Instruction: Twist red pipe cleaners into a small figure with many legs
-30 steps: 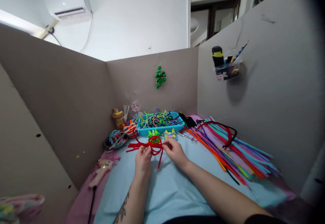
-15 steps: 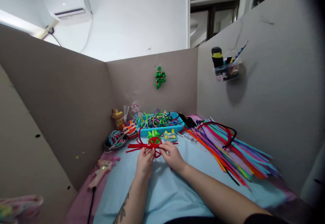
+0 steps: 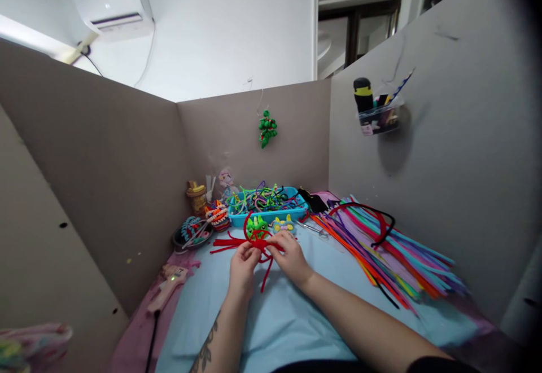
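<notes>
Between my two hands is a bunch of red pipe cleaners [image 3: 259,244], with loops at its middle and loose ends sticking out left, up and down. My left hand [image 3: 244,264] pinches it from the left, thumb and fingertips pressed together. From the right, my right hand [image 3: 288,255] grips it with closed fingers. Right behind the bunch sit a green pipe-cleaner figure [image 3: 256,226], partly hidden by the red loops, and a yellow and blue figure [image 3: 283,225].
A blue tray [image 3: 266,215] of tangled pipe cleaners stands at the back. Long coloured pipe cleaners [image 3: 381,249] lie on the right beside scissors [image 3: 317,229]. On the left are a bowl [image 3: 192,244], an orange-white figure [image 3: 217,216] and a pink glue gun [image 3: 169,285].
The red pipe cleaners have shifted between my hands. One end now hangs down below them and another curves up in front of the green figure. Both hands keep their hold.
</notes>
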Action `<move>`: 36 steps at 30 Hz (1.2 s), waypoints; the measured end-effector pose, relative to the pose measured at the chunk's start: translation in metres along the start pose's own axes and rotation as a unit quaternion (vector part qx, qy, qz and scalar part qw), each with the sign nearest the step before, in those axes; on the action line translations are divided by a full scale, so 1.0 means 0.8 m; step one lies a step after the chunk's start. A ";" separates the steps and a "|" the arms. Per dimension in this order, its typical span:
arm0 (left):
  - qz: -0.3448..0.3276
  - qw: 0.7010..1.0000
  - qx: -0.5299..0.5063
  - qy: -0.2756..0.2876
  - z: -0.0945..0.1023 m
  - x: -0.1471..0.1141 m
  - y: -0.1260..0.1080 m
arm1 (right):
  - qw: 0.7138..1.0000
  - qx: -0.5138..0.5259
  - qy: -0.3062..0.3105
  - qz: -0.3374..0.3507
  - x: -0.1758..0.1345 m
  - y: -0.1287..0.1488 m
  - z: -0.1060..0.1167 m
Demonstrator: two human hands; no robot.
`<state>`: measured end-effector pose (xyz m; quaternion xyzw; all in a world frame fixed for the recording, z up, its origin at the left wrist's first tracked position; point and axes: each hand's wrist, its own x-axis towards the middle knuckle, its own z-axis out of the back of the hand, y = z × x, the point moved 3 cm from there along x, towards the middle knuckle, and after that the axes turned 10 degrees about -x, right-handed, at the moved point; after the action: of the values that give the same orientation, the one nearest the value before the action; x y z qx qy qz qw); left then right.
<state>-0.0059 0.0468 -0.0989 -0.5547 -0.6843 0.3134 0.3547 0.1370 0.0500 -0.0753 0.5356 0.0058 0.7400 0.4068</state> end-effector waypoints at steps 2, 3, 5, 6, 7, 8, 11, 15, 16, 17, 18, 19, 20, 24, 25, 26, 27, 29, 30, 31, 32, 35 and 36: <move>-0.010 1.000 0.013 0.004 0.000 0.000 0.001 | 1.000 -0.006 -0.002 0.009 0.000 0.001 0.000; -0.014 1.000 0.018 0.008 0.000 -0.001 0.002 | 1.000 -0.007 -0.004 0.012 0.000 0.001 0.001; -0.018 0.999 0.023 0.017 -0.001 -0.001 0.002 | 1.000 -0.005 -0.006 0.015 -0.001 0.001 0.000; -0.020 0.999 0.026 0.021 -0.001 -0.001 0.002 | 1.000 -0.004 -0.006 0.014 -0.001 0.001 -0.001; -0.022 0.999 0.028 0.021 -0.002 -0.001 0.002 | 1.000 -0.003 -0.005 0.013 -0.002 0.000 -0.001; -0.025 0.999 0.030 0.019 -0.002 -0.001 0.002 | 1.000 -0.001 -0.002 0.012 -0.002 0.000 -0.002; -0.035 0.999 0.037 0.011 -0.001 -0.001 0.001 | 1.000 0.007 0.012 0.007 -0.004 -0.001 -0.005; -0.050 0.997 0.059 0.017 -0.001 -0.001 0.000 | 0.999 0.029 0.031 -0.005 -0.004 -0.002 -0.005; -0.055 0.996 0.067 0.018 -0.001 -0.001 0.000 | 0.999 0.033 0.037 -0.006 -0.004 -0.001 -0.004; -0.061 0.995 0.075 0.018 -0.001 -0.001 0.000 | 0.998 0.037 0.042 -0.007 -0.003 -0.001 -0.004; -0.066 0.994 0.084 0.020 -0.001 -0.002 0.000 | 0.998 0.041 0.046 -0.009 -0.002 -0.001 -0.004; -0.070 0.993 0.092 0.022 -0.002 -0.002 0.000 | 0.998 0.044 0.047 -0.011 -0.002 -0.001 -0.004; -0.072 0.992 0.100 0.024 -0.003 -0.002 0.000 | 0.998 0.047 0.049 -0.014 -0.001 -0.001 -0.004; -0.068 0.990 0.116 0.029 -0.005 -0.003 0.000 | 0.995 0.066 0.066 -0.039 0.001 -0.002 -0.006; -0.066 0.991 0.114 0.028 -0.006 -0.003 0.000 | 0.994 0.073 0.075 -0.042 0.001 -0.002 -0.007; -0.065 0.992 0.109 0.027 -0.006 -0.003 0.000 | 0.993 0.079 0.082 -0.043 0.002 -0.002 -0.008; -0.064 0.992 0.103 0.025 -0.005 -0.003 0.000 | 0.992 0.084 0.087 -0.045 0.003 -0.003 -0.009; -0.062 0.994 0.087 0.011 -0.003 -0.001 -0.001 | 0.991 0.090 0.083 -0.054 0.004 -0.005 -0.010; -0.061 0.995 0.078 -0.001 -0.001 0.001 -0.001 | 0.991 0.092 0.074 -0.060 0.004 -0.007 -0.010; -0.060 0.996 0.067 -0.016 0.002 0.002 -0.001 | 0.991 0.095 0.066 -0.062 0.004 -0.009 -0.009; -0.058 0.996 0.054 -0.032 0.005 0.004 -0.002 | 0.992 0.097 0.062 -0.058 0.004 -0.010 -0.009; -0.044 0.996 -0.002 -0.078 0.013 0.008 -0.003 | 0.992 0.087 0.094 0.005 0.002 -0.007 -0.008; -0.035 0.995 -0.023 -0.090 0.015 0.009 -0.003 | 0.990 0.079 0.113 0.036 0.001 -0.004 -0.009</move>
<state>-0.0182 0.0528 -0.1025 -0.5077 -0.7395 0.3339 0.2897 0.1333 0.0558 -0.0791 0.4790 0.0908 0.8072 0.3328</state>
